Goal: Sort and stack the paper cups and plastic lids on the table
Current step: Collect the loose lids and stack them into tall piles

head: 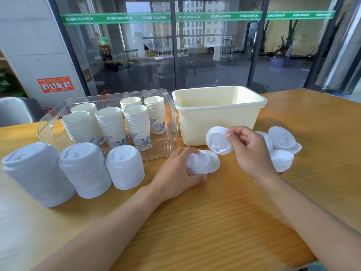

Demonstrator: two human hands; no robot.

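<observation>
your left hand (178,169) lies nearest, fingers curled round a low stack of white plastic lids (205,162) on the wooden table (214,222). just beyond, your right hand (249,148) pinches a single white round lid (218,139) by its rim, raised above that stack. lower it flat and centred, sip hole up, so it nests. loose white lids (281,145) wait at the right, close behind your wrist. three tall lid stacks (84,169) stand left; farther off, paper cups (134,120) fill a clear plastic bin (166,149), beside a cream plastic tub (218,114).
</observation>
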